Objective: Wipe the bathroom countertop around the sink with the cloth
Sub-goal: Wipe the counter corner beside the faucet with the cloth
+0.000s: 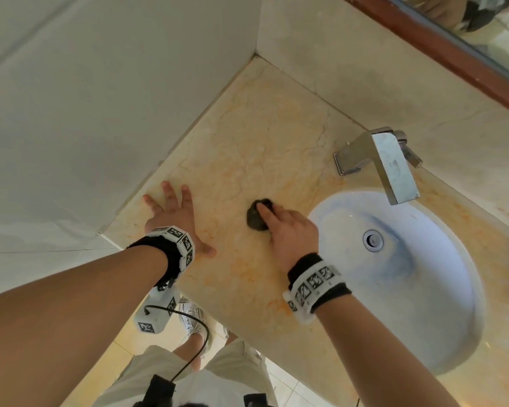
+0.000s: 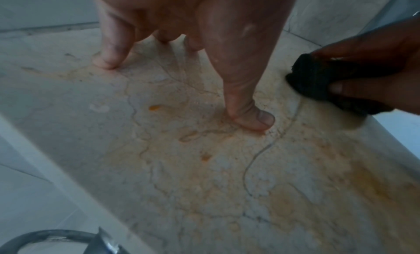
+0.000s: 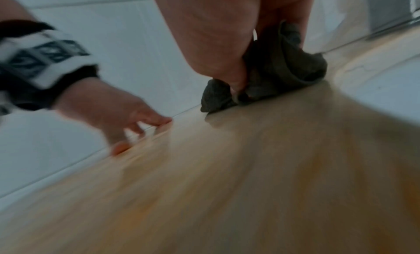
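A small dark bunched cloth (image 1: 257, 217) lies on the beige marble countertop (image 1: 247, 136), just left of the white oval sink (image 1: 409, 289). My right hand (image 1: 279, 227) grips the cloth (image 3: 284, 67) between thumb and fingers and presses it onto the stone. My left hand (image 1: 174, 212) rests spread on the countertop near the left wall, fingertips (image 2: 106, 64) and thumb down on the surface. From the left wrist view the cloth (image 2: 318, 78) shows at the right under the right hand (image 2: 363, 69). The right wrist view is blurred by motion.
A chrome faucet (image 1: 385, 160) stands behind the sink, its spout over the basin. White tiled walls close the counter on the left and back, with a wood-framed mirror (image 1: 453, 39) above. Orange stains mark the stone (image 2: 284, 204). The counter's front edge is near my legs.
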Motion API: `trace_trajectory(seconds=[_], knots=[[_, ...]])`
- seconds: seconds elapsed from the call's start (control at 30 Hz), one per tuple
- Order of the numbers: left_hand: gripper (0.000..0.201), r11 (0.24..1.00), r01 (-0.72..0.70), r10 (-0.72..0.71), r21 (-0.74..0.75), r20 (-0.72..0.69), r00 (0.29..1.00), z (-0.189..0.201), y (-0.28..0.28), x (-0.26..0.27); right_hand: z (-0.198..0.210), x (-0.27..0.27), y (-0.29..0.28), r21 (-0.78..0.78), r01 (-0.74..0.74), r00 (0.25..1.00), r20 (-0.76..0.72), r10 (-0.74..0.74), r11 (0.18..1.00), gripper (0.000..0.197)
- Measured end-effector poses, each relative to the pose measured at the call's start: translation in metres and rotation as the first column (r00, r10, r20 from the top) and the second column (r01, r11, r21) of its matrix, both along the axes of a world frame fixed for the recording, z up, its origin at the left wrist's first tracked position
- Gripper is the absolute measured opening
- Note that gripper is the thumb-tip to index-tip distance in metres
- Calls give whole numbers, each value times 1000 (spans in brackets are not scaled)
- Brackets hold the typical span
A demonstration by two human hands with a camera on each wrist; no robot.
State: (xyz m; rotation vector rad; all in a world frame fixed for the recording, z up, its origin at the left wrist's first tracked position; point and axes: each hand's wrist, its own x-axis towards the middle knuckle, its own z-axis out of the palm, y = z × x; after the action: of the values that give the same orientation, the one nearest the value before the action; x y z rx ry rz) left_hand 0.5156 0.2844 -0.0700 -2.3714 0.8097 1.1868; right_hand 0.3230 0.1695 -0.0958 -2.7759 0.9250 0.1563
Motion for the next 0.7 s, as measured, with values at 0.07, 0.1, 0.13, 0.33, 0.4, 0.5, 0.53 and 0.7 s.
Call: trace_trajectory(seconds=[0.07,0.1,0.13,0.33,0.4,0.5,0.53,0.7], knots=[[158,1000,6,-6,-4,5,1000,0,1,0,5,8,-29,1,65,996,-59,-65,998,57],[158,1000,10,-10,-5,7,1000,0,1,0,7,11,-45,-13,98,990,-97,-99,995,53],[158,1000,13,-13,-4,8,1000,-1,1,0,8,14,-61,-37,130,983,-123,-133,991,50],[158,1000,13,-13,-2,8,1000,0,0,0,8,15,-89,-53,203,975,-85,-207,978,50],[158,1000,11,-11,-4,4,1000,1,0,0,6,8,-78,-26,181,980,-81,-182,983,54],[158,1000,11,-11,1,2,1000,1,0,0,9,2,-56,50,180,971,-171,-169,982,60],[158,1000,10,-10,3,1,1000,2,-1,0,10,2,-47,78,177,967,-201,-158,981,63],[160,1000,4,-4,-2,0,1000,2,-1,0,20,-3,11,179,132,961,-263,-82,975,72]])
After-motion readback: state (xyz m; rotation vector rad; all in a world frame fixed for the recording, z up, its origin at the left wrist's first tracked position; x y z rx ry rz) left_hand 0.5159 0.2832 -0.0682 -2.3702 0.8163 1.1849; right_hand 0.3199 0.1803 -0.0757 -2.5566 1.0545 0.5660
